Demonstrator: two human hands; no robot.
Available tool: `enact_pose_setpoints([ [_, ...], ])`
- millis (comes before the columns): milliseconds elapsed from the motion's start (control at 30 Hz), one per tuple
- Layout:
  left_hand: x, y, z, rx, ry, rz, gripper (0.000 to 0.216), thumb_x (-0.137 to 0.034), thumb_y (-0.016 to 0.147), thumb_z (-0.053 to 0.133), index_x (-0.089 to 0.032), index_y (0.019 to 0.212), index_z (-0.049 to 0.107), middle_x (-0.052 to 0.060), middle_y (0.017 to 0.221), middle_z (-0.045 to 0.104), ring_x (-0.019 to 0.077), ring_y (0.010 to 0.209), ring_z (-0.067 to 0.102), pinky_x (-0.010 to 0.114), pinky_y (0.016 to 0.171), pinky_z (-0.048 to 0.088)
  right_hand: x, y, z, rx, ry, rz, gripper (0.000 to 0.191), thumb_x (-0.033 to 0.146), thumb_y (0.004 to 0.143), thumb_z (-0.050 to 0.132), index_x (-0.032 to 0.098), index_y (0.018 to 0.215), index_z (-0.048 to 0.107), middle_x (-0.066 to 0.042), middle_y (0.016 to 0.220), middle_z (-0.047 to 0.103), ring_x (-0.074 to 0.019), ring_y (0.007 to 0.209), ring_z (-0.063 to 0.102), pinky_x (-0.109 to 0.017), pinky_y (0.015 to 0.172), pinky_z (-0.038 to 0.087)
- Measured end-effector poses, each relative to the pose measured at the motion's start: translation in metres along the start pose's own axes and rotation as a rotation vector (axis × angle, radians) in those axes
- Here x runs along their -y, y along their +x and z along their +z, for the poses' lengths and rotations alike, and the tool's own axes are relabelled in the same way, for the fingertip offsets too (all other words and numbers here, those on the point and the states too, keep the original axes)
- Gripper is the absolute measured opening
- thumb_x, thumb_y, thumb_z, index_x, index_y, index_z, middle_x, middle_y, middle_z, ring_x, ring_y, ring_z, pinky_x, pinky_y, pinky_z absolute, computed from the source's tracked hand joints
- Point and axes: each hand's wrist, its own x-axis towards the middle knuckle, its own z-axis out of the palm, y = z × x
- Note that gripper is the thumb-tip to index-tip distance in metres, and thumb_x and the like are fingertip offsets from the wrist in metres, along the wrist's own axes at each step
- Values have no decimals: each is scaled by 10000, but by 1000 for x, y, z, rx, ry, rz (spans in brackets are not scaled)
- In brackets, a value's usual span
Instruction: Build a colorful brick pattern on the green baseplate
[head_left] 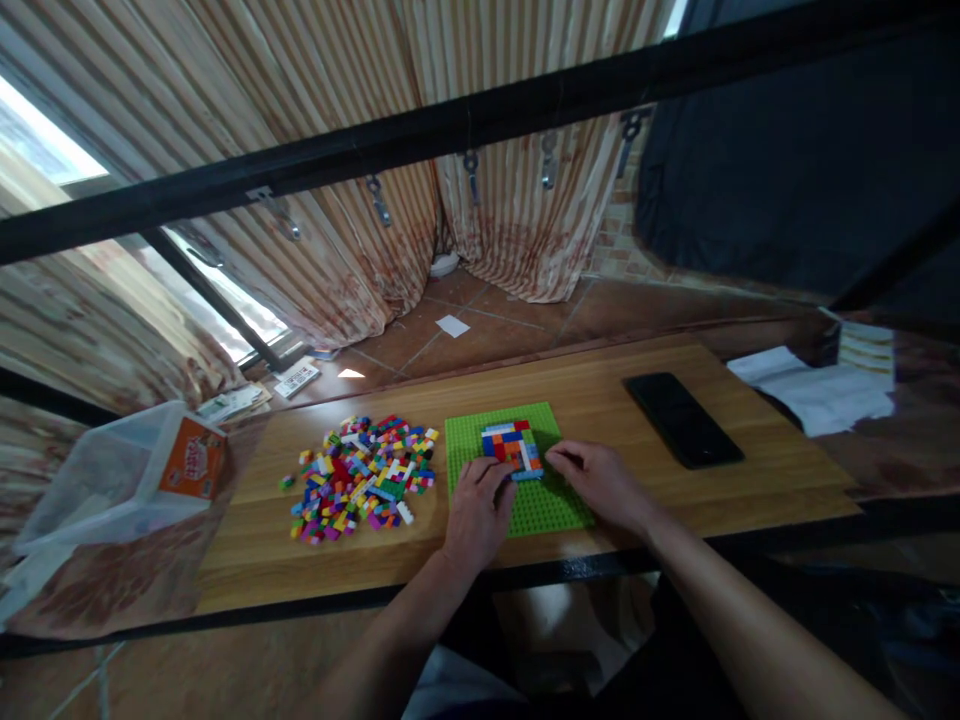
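Here we press both hands down on the green plate (536,505) so it stays flat on the wooden table (600,390). Our left hand (476,510) pinches the near edge of the little block wall (512,447), and our right hand (600,480) pinches its other side. The loose blocks (360,478) lie just beside, easy to grab.

On a table (675,500), a brick pile (360,478) lies left of a baseplate (540,505) carrying a brick block (511,445), a phone (682,418) to its right.
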Motion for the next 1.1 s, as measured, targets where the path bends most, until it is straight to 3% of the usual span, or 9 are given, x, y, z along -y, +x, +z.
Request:
enact_pose_setpoints([
  [200,-1,2,1,-1,15,-34,141,-166,889,579,-206,997,660,52,1053,633,186,980,582,358,886,517,-2,2,1,63,82,25,283,382,882,479,201,865,697,-26,777,709,-156,663,615,-289,658,435],
  [433,-2,2,1,7,42,-24,131,-176,901,563,-197,982,663,57,1046,631,195,968,574,374,875,521,-9,4,8,41,178,104,198,300,802,541,197,854,701,-21,729,705,-144,592,598,-281,596,451],
  [1100,-2,1,4,10,83,19,140,-187,918,529,-189,979,655,65,1037,627,198,948,565,390,881,500,-15,5,13,-9,174,129,141,298,738,621,193,796,694,-37,766,721,-168,681,634,-307,659,486],
])
